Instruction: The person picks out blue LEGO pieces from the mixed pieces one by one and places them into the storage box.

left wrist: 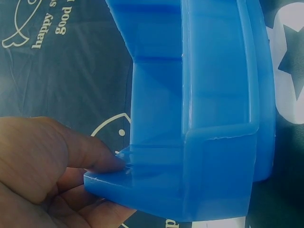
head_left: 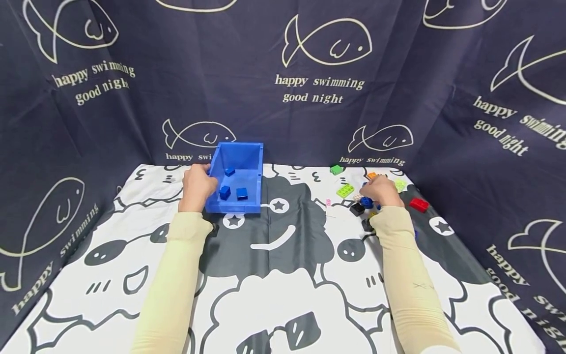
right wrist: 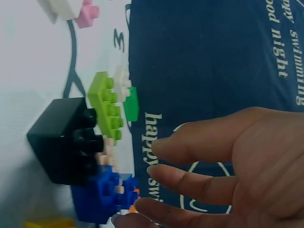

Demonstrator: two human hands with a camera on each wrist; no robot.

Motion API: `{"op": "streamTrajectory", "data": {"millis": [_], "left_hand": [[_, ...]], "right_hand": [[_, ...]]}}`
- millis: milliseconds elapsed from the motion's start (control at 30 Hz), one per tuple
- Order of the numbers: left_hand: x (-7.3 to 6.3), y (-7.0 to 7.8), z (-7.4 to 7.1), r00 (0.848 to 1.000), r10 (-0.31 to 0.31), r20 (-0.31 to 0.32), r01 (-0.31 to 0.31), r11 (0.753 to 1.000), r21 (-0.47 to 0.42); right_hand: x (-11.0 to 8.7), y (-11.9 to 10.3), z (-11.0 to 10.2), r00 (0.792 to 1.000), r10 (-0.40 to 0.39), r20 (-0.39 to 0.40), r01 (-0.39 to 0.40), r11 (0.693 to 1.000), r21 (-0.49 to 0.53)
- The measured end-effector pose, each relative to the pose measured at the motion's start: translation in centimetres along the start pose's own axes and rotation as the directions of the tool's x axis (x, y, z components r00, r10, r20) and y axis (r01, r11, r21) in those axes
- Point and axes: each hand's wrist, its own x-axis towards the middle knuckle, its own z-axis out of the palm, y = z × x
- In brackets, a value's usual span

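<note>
At the left of the head view, my left hand [head_left: 196, 189] holds the side wall of a blue plastic bin [head_left: 227, 209]. The left wrist view shows the thumb inside that wall [left wrist: 142, 178] and the fingers outside. Three blue bricks [head_left: 224, 192] lie apart on the bin's floor. Over on the right, my right hand [head_left: 382, 191] hovers at a loose cluster of toy bricks. Its fingers [right wrist: 199, 183] are extended, with nothing seen between them and the thumb. Closest to them are a blue brick [right wrist: 92, 199] and a black brick [right wrist: 59, 137]; the hand hides part of the cluster.
A lime brick [head_left: 345, 190], a green brick [head_left: 336, 169] and a small pink brick [head_left: 328, 202] lie left of the right hand. Beyond it are a red brick [head_left: 419, 204] and a yellow-green one [head_left: 400, 185]. Dark fabric [head_left: 309, 123] hangs behind the patterned cloth [head_left: 274, 305].
</note>
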Motion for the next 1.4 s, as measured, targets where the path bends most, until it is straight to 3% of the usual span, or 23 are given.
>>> {"op": "streamTrajectory", "data": {"millis": [233, 467, 800, 1033, 1400], "left_hand": [[-0.1, -0.1, 0.0, 1.0, 0.008, -0.013, -0.008, 1.0, 0.002], [-0.1, 0.0, -0.2, 1.0, 0.014, -0.018, -0.014, 1.0, 0.003], [0.0, 0.4, 0.0, 1.0, 0.013, -0.013, -0.013, 1.0, 0.007], [0.0, 0.6, -0.1, 0.999, -0.031, -0.006, 0.031, 0.999, -0.006], [-0.1, 0.2, 0.1, 0.999, -0.051, 0.013, 0.051, 0.999, -0.001]], "right_hand": [[1.0, 0.0, 0.6, 0.988, 0.146, 0.054, -0.147, 0.989, -0.002], [1.0, 0.3, 1.2, 0.995, 0.097, 0.037, -0.097, 0.995, -0.006], [0.7, 0.4, 1.6, 0.988, 0.139, 0.063, -0.139, 0.99, 0.005], [0.9, 0.5, 1.8, 0.994, 0.098, 0.04, -0.097, 0.995, -0.013], [0.8, 1.0, 2.5, 0.994, 0.101, 0.031, -0.103, 0.993, 0.063]]}}
